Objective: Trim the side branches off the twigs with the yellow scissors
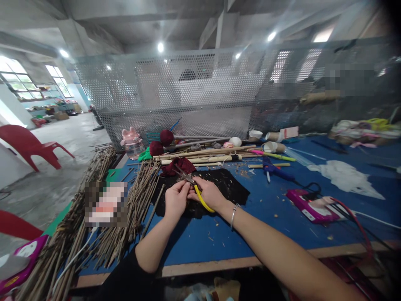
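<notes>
My right hand (210,194) is wrapped around a pair of yellow-handled scissors (200,196). The metal blades point away to the upper left, slightly apart. Close beside it, my left hand (176,198) is closed in a pinch, and the fingertips of both hands nearly meet. Whatever the left fingers hold is too small or hidden to make out. Beneath both hands lies a black cloth (233,190) strewn with small chips. A crumpled dark red cloth (183,165) sits just beyond the blades.
Bundles of thin twigs (138,196) lie on the left of the blue table (250,234). Red yarn balls (156,148) and long sticks (200,159) line the back. A blue glue gun (275,170), a magenta power strip (313,207) and cables are to the right. A perforated screen (194,96) stands behind.
</notes>
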Action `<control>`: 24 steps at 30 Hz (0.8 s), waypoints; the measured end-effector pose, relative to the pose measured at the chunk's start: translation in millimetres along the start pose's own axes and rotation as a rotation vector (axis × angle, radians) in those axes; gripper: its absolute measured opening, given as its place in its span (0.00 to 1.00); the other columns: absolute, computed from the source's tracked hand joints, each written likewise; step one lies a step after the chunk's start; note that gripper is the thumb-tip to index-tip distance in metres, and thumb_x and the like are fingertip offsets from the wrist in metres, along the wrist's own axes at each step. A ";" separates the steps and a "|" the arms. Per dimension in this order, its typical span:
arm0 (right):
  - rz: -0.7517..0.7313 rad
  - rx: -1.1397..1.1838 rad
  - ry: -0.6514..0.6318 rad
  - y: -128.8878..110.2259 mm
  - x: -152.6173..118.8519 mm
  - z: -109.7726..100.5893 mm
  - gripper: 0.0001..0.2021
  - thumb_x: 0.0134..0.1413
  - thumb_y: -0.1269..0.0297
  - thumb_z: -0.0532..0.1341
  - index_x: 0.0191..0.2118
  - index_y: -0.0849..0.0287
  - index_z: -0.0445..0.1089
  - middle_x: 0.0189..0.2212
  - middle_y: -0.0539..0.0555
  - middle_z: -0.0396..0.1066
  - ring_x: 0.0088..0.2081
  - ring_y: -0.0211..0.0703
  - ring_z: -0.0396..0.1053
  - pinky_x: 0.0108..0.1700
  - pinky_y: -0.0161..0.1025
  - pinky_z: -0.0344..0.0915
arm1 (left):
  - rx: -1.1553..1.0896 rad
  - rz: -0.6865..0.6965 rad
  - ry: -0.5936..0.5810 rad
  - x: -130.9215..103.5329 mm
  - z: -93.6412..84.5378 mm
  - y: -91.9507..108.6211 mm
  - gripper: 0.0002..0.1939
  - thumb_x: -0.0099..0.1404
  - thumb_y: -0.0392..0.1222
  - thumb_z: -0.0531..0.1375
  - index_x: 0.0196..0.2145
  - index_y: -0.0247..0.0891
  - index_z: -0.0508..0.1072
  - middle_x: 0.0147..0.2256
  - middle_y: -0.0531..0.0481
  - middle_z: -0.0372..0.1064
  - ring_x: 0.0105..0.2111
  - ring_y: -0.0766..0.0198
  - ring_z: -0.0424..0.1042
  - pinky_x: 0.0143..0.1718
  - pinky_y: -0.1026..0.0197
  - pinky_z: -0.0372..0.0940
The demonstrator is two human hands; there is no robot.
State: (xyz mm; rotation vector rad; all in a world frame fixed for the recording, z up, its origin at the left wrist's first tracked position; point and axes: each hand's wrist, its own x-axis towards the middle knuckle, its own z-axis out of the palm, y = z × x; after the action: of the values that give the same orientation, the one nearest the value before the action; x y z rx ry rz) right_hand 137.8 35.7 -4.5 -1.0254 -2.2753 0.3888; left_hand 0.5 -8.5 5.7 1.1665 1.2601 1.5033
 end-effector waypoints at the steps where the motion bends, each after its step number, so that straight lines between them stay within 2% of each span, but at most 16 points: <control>1: -0.002 -0.006 0.001 0.1 -0.1 0.1 0.22 0.47 0.49 0.61 0.43 0.58 0.62 0.33 0.55 0.70 0.35 0.44 0.69 0.36 0.35 0.60 | 0.002 0.002 0.003 0.4 -0.5 -0.8 0.14 0.55 0.46 0.59 0.34 0.33 0.76 0.28 0.47 0.74 0.26 0.63 0.72 0.29 0.65 0.66; 6: -0.012 -0.037 -0.001 0.1 -0.4 0.7 0.21 0.50 0.48 0.58 0.44 0.59 0.62 0.31 0.54 0.70 0.32 0.43 0.69 0.32 0.34 0.59 | 0.001 0.022 0.019 2.1 -2.1 -2.1 0.14 0.54 0.46 0.60 0.35 0.33 0.76 0.29 0.47 0.74 0.28 0.63 0.72 0.30 0.64 0.67; 10: 0.007 -0.070 -0.006 -0.8 -0.5 -0.9 0.22 0.50 0.48 0.57 0.44 0.59 0.62 0.29 0.54 0.69 0.29 0.42 0.68 0.30 0.34 0.58 | -0.062 -0.047 0.074 4.8 -1.4 -4.2 0.14 0.52 0.45 0.62 0.34 0.33 0.75 0.29 0.47 0.74 0.26 0.64 0.72 0.28 0.64 0.67; 13: 0.008 -0.099 0.002 -2.0 -0.3 -3.7 0.24 0.47 0.47 0.59 0.46 0.59 0.61 0.33 0.55 0.69 0.35 0.44 0.68 0.35 0.36 0.60 | -0.090 -0.084 0.099 6.6 -1.1 -5.8 0.15 0.50 0.45 0.63 0.32 0.32 0.74 0.27 0.48 0.73 0.25 0.64 0.72 0.25 0.65 0.66; 17: -0.008 -0.153 0.016 -2.4 0.0 -5.2 0.30 0.43 0.47 0.62 0.49 0.59 0.59 0.40 0.59 0.66 0.42 0.48 0.65 0.41 0.41 0.61 | -0.085 -0.062 0.092 6.3 -0.9 -4.8 0.14 0.50 0.45 0.63 0.32 0.31 0.74 0.25 0.48 0.72 0.23 0.67 0.70 0.24 0.68 0.65; 20: -0.026 -0.148 0.018 -2.7 0.1 -4.3 0.31 0.41 0.47 0.63 0.49 0.61 0.58 0.40 0.60 0.65 0.42 0.49 0.64 0.43 0.42 0.60 | -0.058 -0.047 0.074 3.9 -0.7 -2.2 0.14 0.50 0.45 0.62 0.33 0.32 0.75 0.28 0.47 0.73 0.23 0.68 0.70 0.25 0.67 0.65; 24: -0.015 -0.062 0.020 -3.9 0.1 -4.7 0.25 0.46 0.49 0.61 0.47 0.58 0.59 0.39 0.57 0.66 0.40 0.45 0.65 0.41 0.39 0.60 | -0.067 -0.003 0.036 1.4 0.8 -1.3 0.15 0.52 0.45 0.61 0.36 0.33 0.76 0.29 0.47 0.74 0.26 0.66 0.71 0.29 0.66 0.65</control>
State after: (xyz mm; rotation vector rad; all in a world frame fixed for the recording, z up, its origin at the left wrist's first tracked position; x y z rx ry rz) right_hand 138.5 33.2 1.0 -1.0377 -2.2885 0.3014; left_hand 0.9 -6.7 4.7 1.0980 1.2261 1.5583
